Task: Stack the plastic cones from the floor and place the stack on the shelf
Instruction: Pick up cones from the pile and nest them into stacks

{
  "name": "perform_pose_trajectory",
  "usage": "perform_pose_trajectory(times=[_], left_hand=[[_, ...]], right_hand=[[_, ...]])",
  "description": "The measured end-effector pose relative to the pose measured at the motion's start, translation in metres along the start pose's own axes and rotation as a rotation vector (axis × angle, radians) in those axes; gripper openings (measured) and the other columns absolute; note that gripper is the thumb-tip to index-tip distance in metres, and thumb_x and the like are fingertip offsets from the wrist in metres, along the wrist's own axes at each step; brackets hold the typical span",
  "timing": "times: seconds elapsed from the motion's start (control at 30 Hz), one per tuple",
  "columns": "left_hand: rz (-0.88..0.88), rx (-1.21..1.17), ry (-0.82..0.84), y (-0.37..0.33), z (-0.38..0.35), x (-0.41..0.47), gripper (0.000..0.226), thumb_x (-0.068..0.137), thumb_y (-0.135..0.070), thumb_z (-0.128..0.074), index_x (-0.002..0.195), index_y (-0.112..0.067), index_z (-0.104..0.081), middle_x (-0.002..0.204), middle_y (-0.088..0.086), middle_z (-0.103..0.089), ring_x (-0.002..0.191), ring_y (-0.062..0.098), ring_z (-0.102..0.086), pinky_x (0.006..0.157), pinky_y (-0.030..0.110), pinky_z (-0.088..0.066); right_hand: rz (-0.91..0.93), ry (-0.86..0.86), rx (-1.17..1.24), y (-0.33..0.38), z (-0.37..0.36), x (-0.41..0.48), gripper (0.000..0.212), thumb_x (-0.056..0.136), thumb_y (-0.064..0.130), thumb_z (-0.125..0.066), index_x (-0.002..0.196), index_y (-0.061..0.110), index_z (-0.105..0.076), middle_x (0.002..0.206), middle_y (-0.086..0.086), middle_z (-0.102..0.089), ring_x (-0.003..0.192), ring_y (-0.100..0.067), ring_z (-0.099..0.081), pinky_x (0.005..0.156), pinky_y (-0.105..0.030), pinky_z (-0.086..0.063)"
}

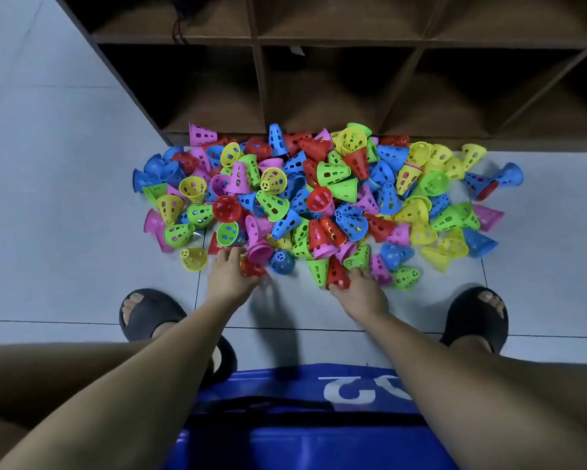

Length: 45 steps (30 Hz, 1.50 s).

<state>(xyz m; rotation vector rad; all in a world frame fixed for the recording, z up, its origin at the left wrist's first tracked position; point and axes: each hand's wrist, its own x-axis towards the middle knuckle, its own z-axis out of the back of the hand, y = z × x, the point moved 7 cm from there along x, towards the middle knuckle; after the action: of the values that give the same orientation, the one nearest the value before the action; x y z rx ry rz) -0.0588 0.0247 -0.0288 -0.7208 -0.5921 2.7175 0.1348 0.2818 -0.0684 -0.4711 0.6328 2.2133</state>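
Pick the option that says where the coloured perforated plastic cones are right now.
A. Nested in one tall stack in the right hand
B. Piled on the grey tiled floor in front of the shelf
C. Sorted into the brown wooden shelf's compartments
B: the pile of coloured perforated plastic cones lies loose on the grey tiled floor, right in front of the brown wooden cubby shelf, whose visible compartments show no cones.

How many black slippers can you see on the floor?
2. The left black slipper is on the left foot, the right black slipper on the right foot. No more seem hidden.
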Motion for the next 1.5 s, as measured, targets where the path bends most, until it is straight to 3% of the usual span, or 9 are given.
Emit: perform_pose_trajectory(times=[0.47, 0.6, 0.77, 0.87, 0.97, 1.07, 1.17, 1.3, 1.5], left_hand=[[0.174, -0.034, 0.164, 0.036, -0.063, 0.011, 0.061, 0.080, -0.037, -0.087, 0.129, -0.019, -0.056, 0.130, 0.009, -0.057, 0.116, 0.035, -0.062, 0.096, 0.046, -0.054], [0.163, -0.019, 0.206, 0.028, -0.083, 0.005, 0.051, 0.085, -0.048, -0.083, 0.116, -0.018, -0.057, 0.133, 0.010, -0.059, 0.111, 0.033, -0.061, 0.090, 0.043, -0.053], [0.067, 0.048, 0.111, 0.014, -0.086, -0.003, 0.041, 0.098, -0.042, -0.066, 0.130, -0.018, -0.073, 0.148, 0.009, -0.042, 0.129, 0.034, -0.051, 0.105, 0.044, -0.051], [0.064, 0.092, 0.095, 0.002, -0.083, -0.010, 0.036, 0.100, -0.045, -0.063, 0.125, -0.022, -0.075, 0.133, 0.010, -0.051, 0.118, 0.034, -0.053, 0.099, 0.041, -0.051], [0.192, -0.049, 0.164, -0.002, -0.092, -0.014, 0.044, 0.100, -0.058, -0.060, 0.096, -0.016, -0.071, 0.097, 0.006, -0.067, 0.091, 0.031, -0.064, 0.078, 0.038, -0.052], [0.348, -0.283, 0.301, 0.001, -0.112, -0.024, 0.052, 0.105, -0.059, -0.053, 0.089, -0.013, -0.071, 0.074, 0.004, -0.069, 0.077, 0.027, -0.066, 0.074, 0.033, -0.055], [0.530, -0.494, 0.334, 0.010, -0.134, -0.033, 0.055, 0.110, -0.054, -0.043, 0.103, -0.007, -0.073, 0.094, 0.015, -0.074, 0.087, 0.032, -0.072, 0.085, 0.037, -0.060], [0.723, -0.910, 0.406, 0.002, -0.156, -0.044, 0.041, 0.113, -0.043, -0.043, 0.108, -0.011, -0.068, 0.084, 0.016, -0.078, 0.061, 0.028, -0.073, 0.081, 0.043, -0.064], [0.772, -0.892, 0.466, 0.021, -0.166, -0.045, 0.049, 0.103, -0.047, -0.065, 0.120, -0.001, -0.064, 0.097, 0.017, -0.072, 0.082, 0.030, -0.075, 0.078, 0.039, -0.067]], right_hand=[[-0.227, 0.117, 0.207, 0.002, -0.044, 0.025, 0.073, 0.074, 0.067, -0.074, 0.124, 0.016, -0.059, 0.115, -0.011, -0.062, 0.105, -0.036, -0.065, 0.080, -0.035, -0.053], [-0.265, 0.214, 0.298, -0.004, -0.054, 0.017, 0.059, 0.073, 0.048, -0.076, 0.120, 0.017, -0.060, 0.108, -0.007, -0.066, 0.094, -0.028, -0.068, 0.067, -0.029, -0.049], [-0.240, 0.223, 0.503, -0.003, -0.050, 0.005, 0.037, 0.078, 0.042, -0.079, 0.109, 0.028, -0.065, 0.095, 0.008, -0.071, 0.090, -0.017, -0.068, 0.065, -0.026, -0.050], [-0.193, 0.167, 0.597, -0.001, -0.041, -0.002, 0.026, 0.080, 0.040, -0.085, 0.096, 0.032, -0.067, 0.091, 0.015, -0.071, 0.091, -0.013, -0.069, 0.069, -0.025, -0.050], [-0.168, 0.133, 0.656, 0.001, -0.035, -0.009, 0.032, 0.077, 0.045, -0.087, 0.092, 0.031, -0.064, 0.094, 0.012, -0.073, 0.091, -0.013, -0.070, 0.082, -0.032, -0.054], [-0.173, 0.104, 0.666, 0.002, -0.029, -0.018, 0.043, 0.079, 0.051, -0.085, 0.103, 0.025, -0.061, 0.099, 0.011, -0.072, 0.093, -0.015, -0.068, 0.080, -0.033, -0.053], [-0.134, 0.083, 0.641, 0.006, -0.023, -0.029, 0.045, 0.083, 0.053, -0.082, 0.105, 0.025, -0.055, 0.099, 0.011, -0.070, 0.090, -0.013, -0.067, 0.073, -0.030, -0.049], [-0.035, 0.067, 0.597, 0.014, -0.026, -0.038, 0.044, 0.085, 0.054, -0.080, 0.105, 0.027, -0.051, 0.098, 0.008, -0.072, 0.089, -0.015, -0.069, 0.075, -0.033, -0.055], [0.093, 0.073, 0.471, 0.039, -0.035, -0.036, 0.052, 0.079, 0.064, -0.077, 0.113, 0.039, -0.046, 0.104, 0.002, -0.069, 0.091, -0.022, -0.069, 0.082, -0.040, -0.059]])
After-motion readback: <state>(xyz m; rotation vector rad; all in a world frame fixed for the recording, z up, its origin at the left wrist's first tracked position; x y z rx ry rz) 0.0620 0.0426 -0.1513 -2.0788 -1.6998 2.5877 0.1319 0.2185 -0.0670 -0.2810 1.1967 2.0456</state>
